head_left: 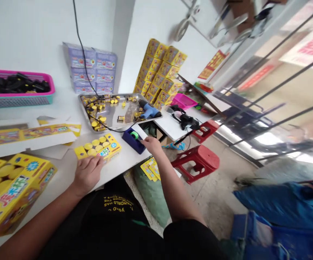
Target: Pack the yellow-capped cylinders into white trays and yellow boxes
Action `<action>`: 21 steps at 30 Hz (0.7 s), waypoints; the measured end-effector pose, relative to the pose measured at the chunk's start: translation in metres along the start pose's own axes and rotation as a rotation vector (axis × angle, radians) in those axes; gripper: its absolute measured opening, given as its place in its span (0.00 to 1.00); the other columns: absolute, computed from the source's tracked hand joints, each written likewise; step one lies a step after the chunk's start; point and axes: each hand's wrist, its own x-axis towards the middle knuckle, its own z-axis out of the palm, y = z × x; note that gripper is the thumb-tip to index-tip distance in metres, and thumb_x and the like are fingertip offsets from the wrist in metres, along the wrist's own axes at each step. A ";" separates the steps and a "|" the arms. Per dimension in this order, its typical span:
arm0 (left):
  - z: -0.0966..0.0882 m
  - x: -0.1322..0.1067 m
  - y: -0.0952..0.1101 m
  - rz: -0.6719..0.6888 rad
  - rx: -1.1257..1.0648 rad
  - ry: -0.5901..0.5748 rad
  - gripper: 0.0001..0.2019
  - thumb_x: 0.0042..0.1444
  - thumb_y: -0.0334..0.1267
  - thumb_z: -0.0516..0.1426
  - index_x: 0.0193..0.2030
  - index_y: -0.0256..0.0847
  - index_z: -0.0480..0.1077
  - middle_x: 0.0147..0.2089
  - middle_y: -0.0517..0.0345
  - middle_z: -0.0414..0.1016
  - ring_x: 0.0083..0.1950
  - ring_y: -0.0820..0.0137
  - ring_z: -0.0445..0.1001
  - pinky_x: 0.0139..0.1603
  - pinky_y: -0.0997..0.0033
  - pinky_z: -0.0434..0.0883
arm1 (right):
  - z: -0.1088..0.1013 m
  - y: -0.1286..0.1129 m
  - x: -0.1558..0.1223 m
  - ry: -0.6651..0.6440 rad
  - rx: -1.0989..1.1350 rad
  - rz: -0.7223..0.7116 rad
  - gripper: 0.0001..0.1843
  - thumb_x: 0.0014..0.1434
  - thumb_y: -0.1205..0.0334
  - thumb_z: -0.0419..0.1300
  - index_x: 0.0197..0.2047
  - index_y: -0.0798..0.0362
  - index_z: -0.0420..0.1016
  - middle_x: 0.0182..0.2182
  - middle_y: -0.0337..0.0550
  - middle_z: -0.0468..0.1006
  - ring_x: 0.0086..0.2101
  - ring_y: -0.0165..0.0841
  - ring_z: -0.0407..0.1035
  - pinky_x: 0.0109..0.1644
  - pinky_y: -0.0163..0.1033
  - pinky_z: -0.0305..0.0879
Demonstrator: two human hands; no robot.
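My left hand [88, 174] is curled over the near edge of a yellow box [113, 146], gripping it on the white table. Round yellow lids show in the box's open window. To its right stands a dark blue tape dispenser [136, 145] with a green-cored roll [134, 135]. My right hand [153, 145] has its fingers pinched together at the dispenser's right end; whatever is between them is too small to make out. Behind both hands lies a metal tray [113, 124] with small yellow-capped pieces and a blue power tool [148, 109].
A larger-looking yellow box [12, 191] and flat printed cartons [45, 137] lie at the left. Further back are a pink-rimmed basket [52, 85] of black parts, wrapped purple boxes [94, 70] and stacked yellow boxes [157, 72]. Red stools [207, 159] stand right. A black cable hangs over the tray.
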 end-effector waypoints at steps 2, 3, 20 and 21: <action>0.000 0.000 -0.001 0.016 0.003 0.032 0.19 0.57 0.25 0.62 0.55 0.42 0.76 0.39 0.52 0.82 0.43 0.62 0.77 0.43 0.60 0.67 | 0.001 0.000 0.005 0.003 0.075 0.047 0.15 0.44 0.55 0.70 0.15 0.50 0.71 0.17 0.38 0.72 0.28 0.34 0.70 0.34 0.36 0.65; 0.001 0.000 -0.001 0.018 0.004 0.042 0.20 0.57 0.24 0.62 0.56 0.42 0.76 0.39 0.53 0.82 0.43 0.62 0.77 0.43 0.60 0.67 | 0.003 0.001 0.006 0.001 0.127 0.069 0.15 0.43 0.55 0.70 0.15 0.51 0.71 0.16 0.38 0.71 0.26 0.33 0.69 0.32 0.36 0.65; 0.005 -0.010 0.004 -0.099 -0.058 0.040 0.28 0.59 0.27 0.61 0.65 0.49 0.71 0.42 0.54 0.83 0.44 0.62 0.79 0.47 0.59 0.69 | 0.009 0.024 -0.007 0.055 0.816 0.115 0.12 0.36 0.55 0.67 0.23 0.53 0.74 0.41 0.49 0.84 0.37 0.38 0.73 0.33 0.41 0.72; 0.005 -0.010 0.004 -0.107 -0.059 0.041 0.27 0.59 0.28 0.61 0.65 0.50 0.71 0.43 0.54 0.83 0.44 0.62 0.79 0.47 0.59 0.69 | 0.009 0.026 -0.006 0.039 0.839 0.110 0.11 0.36 0.55 0.67 0.22 0.53 0.73 0.42 0.50 0.84 0.39 0.39 0.74 0.34 0.42 0.73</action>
